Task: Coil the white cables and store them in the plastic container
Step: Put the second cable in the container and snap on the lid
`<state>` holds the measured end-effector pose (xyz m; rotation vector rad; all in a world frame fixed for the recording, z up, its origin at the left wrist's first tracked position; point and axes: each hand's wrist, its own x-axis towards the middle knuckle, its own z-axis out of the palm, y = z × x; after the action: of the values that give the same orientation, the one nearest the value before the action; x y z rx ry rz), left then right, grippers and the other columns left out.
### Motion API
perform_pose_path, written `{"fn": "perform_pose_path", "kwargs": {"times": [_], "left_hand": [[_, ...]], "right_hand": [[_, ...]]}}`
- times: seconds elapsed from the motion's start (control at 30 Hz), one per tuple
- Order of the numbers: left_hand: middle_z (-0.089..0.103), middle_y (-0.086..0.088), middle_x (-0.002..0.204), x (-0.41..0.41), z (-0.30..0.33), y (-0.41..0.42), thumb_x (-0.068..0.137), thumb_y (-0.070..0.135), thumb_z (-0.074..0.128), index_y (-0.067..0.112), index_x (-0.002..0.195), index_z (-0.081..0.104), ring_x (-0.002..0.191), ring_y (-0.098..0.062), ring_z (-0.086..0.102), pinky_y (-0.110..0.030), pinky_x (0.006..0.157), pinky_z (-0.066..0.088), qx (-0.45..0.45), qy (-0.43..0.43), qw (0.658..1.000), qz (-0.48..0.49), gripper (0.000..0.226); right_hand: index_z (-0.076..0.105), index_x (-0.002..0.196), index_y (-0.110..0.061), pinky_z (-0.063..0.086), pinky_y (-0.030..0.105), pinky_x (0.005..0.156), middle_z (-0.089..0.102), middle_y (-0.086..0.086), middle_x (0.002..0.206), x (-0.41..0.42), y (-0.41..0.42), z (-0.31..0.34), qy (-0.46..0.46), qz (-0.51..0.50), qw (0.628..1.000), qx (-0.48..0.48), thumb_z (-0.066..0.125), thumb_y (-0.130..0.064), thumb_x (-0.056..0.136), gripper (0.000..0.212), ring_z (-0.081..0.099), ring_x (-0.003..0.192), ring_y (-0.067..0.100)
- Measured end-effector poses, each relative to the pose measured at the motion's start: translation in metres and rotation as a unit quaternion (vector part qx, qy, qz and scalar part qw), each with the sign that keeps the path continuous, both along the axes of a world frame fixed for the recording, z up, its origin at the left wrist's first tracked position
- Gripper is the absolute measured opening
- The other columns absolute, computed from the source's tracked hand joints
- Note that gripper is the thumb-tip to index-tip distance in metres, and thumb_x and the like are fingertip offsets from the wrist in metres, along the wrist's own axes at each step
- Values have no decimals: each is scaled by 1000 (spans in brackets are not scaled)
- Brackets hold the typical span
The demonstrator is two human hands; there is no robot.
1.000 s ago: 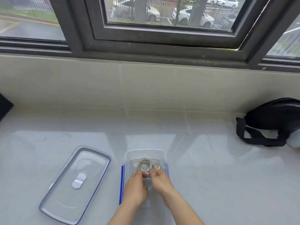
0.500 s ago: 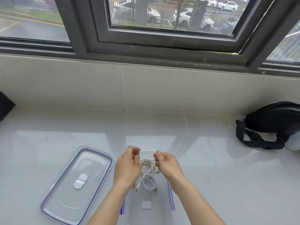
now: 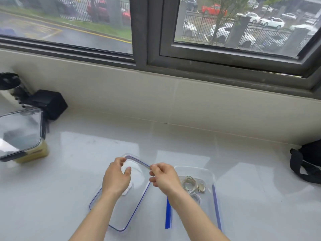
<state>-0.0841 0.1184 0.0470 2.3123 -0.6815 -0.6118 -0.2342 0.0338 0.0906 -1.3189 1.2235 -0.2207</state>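
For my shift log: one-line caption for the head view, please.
Both hands, left and right, reach over the lid beside the open plastic container holding coiled white cables.

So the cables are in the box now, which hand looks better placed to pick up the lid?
Probably the left hand: it hovers directly over the lid, fingers near its far edge. The right hand sits at the lid's right corner, between it and the container holding the coiled cables.

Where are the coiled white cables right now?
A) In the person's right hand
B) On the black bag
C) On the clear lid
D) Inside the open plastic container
D: the coiled cables lie on the floor of the open plastic container, while both hands are over the lid beside it.
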Motion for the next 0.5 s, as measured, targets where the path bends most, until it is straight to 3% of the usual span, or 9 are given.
{"fn": "perform_pose_path", "kwargs": {"times": [0.13, 0.23, 0.37, 0.5], "left_hand": [[53, -7, 139, 26, -19, 36, 95, 30, 57, 22, 143, 42, 130, -28, 48, -39, 99, 44, 102, -1, 995, -11, 51], [48, -6, 145, 37, -34, 57, 95, 34, 56, 24, 152, 31, 136, -28, 42, -40, 105, 44, 155, 8, 987, -34, 63], [46, -6, 148, 40, -48, 70, 94, 40, 57, 25, 157, 18, 136, -29, 44, -41, 104, 44, 206, 20, 977, -54, 76], [51, -8, 140, 38, -53, 72, 91, 35, 61, 22, 155, 25, 128, -30, 52, -40, 100, 47, 205, 35, 977, -41, 74]], "right_hand": [[69, 100, -19, 57, 33, 83, 68, -3, 93, 33, 35, -16, 26, 29, 999, 36, 51, -34, 97, 24, 65, 82, 16], [68, 110, -23, 55, 33, 92, 67, -4, 108, 47, 55, -28, 44, 41, 997, 57, 51, -36, 98, 25, 66, 99, 17], [54, 140, -23, 45, 28, 100, 56, 0, 141, 52, 73, -45, 97, 50, 993, 55, 52, -42, 99, 45, 56, 125, 17], [42, 150, -24, 41, 37, 114, 44, 0, 155, 45, 82, -58, 150, 64, 986, 27, 53, -50, 94, 63, 46, 140, 21]]}}
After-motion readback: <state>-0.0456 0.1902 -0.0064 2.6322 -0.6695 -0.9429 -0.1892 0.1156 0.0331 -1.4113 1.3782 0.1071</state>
